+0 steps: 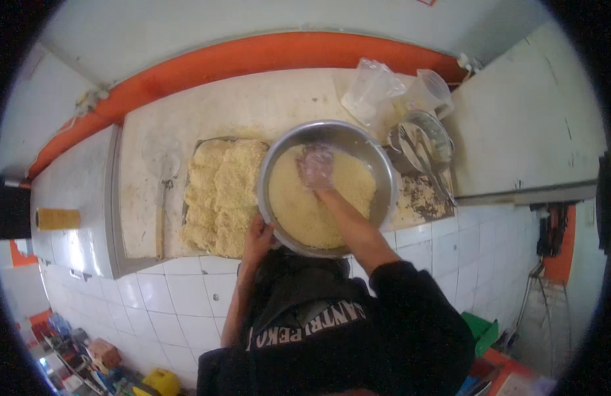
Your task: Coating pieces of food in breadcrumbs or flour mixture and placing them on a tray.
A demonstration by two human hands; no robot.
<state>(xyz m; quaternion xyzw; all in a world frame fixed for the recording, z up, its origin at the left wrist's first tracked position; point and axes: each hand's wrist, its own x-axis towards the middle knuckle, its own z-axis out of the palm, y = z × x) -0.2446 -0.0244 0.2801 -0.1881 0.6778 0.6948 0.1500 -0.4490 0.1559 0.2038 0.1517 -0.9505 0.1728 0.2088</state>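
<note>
A large round metal basin (390,188) stands before me, holding pale yellow crumbs (295,198). My right hand (317,166), coated with whitish matter, is down in the crumbs near the far side; its fingers are partly hidden, and whether it holds anything cannot be told. At the basin's near left rim, my left hand (259,237) grips the edge. Left of the basin lies a dark-edged tray (186,185), filled with rows of crumb-coated pieces (236,183). Some of the pieces sit close to my left hand.
Behind the basin's right side lie a clear plastic bag (372,91) and a plastic jug (429,91). Metal bowls (441,141) with tongs (424,153) stand at right. A strainer (162,153) with a long handle lies at left, beside a white appliance (92,198) bearing a tape roll (60,219).
</note>
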